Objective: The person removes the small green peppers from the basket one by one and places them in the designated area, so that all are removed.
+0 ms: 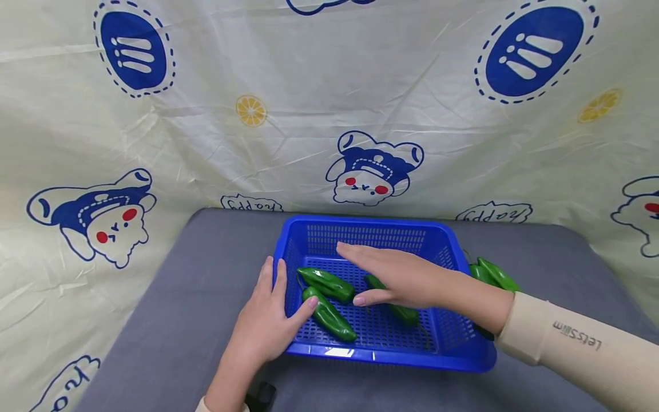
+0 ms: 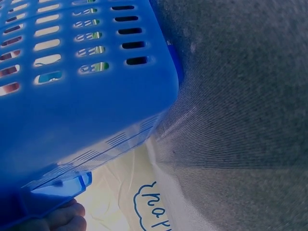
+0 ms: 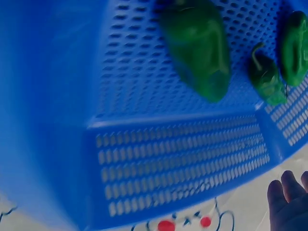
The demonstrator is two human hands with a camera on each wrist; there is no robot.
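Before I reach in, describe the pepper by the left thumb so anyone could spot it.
Find the blue basket on the gray table, then look near the left hand. Of two green peppers there, only this one has its end overlapped by the thumb.

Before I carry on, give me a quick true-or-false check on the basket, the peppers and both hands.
1. The blue basket stands on a grey surface. True.
2. Three green peppers show inside the basket. True.
3. No pepper lies outside the basket. False: outside peppers show beyond its right side.
4. The left hand is at the basket's left side. True.
5. The right hand grips a pepper. False: the right hand is over the basket with fingers straight, gripping nothing.
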